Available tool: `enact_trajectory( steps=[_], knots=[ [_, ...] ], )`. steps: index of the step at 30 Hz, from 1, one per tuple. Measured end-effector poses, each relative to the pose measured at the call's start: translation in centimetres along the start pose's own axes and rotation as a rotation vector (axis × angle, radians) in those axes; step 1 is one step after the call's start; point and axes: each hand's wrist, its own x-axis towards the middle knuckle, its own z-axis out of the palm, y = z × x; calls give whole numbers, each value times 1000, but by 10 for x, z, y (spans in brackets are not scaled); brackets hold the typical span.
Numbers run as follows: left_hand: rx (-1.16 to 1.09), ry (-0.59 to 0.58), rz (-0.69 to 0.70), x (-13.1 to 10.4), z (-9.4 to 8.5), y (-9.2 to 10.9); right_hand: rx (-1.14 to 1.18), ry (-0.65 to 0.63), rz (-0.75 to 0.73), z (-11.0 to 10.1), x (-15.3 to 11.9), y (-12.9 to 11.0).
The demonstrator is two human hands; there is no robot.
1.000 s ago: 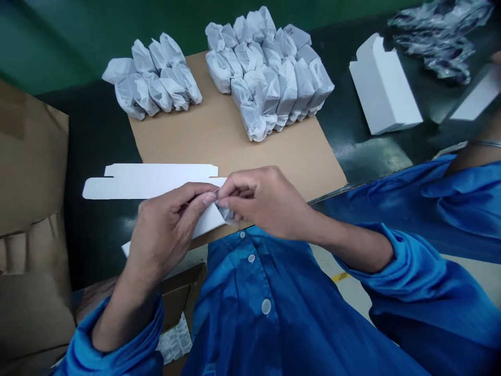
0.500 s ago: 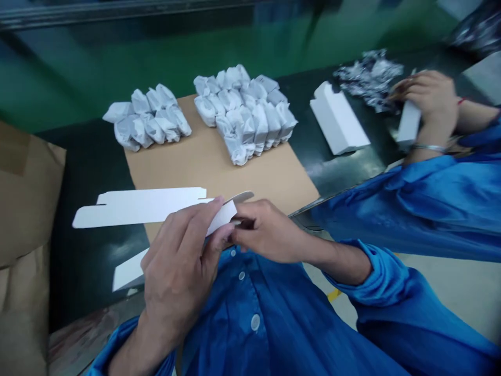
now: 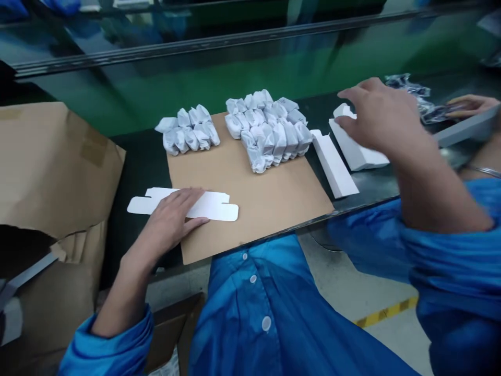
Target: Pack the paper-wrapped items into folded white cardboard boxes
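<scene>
My left hand (image 3: 172, 216) lies with fingers spread on a flat white carton blank (image 3: 213, 205) at the front left of the brown cardboard sheet (image 3: 250, 219). To the right, my right hand (image 3: 378, 115) is raised, fingers apart and holding nothing, over white folded boxes (image 3: 362, 151). A narrow white box (image 3: 334, 164) rests beside them, near the sheet's right edge. Several white-wrapped pieces (image 3: 270, 128) stand in rows at the back of the sheet, and a smaller group (image 3: 190, 130) is at its back left.
Large brown cartons (image 3: 50, 162) stand at the left. Another person's hand (image 3: 472, 104) is at the far right, near crumpled clear wrapping (image 3: 430, 109) and a long pale box (image 3: 465, 128). A dark rail (image 3: 250, 39) crosses behind the table.
My hands have separated. The small white box they held is let go, and a narrow box now lies at the right. My left hand moved onto the flat blank; my right hand moved up and right.
</scene>
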Motion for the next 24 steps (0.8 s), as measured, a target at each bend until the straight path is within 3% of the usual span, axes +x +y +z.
enact_trajectory(
  steps=[2,3,5,7,10,13,16,18,20,22,24],
  knots=[
    [8,19,3,6,-1,7,-42,-155,-150,31,-38,-43],
    [3,30,-2,9,-2,11,45,-322,-249,50,-58,-64],
    [-18,40,-33,13,-2,15,100,-454,-403,90,-94,-97],
    [-39,21,-59,14,-2,16,85,-494,-501,127,-114,-114],
    [-33,-34,-118,10,-6,11,116,-512,-453,159,-120,-112],
    [-65,-127,-278,6,-15,5,274,-450,-325,161,-116,-100],
    [-211,-179,-442,4,-28,5,527,-285,-52,148,-117,-92],
    [-311,-119,-503,2,-39,10,776,-270,175,138,-124,-93],
    [-414,-10,-545,0,-48,23,1044,-375,333,131,-135,-101],
    [-566,132,-587,-1,-54,43,1249,-504,376,125,-144,-115],
    [-762,278,-597,-2,-57,67,1345,-528,358,119,-149,-130]
  ],
)
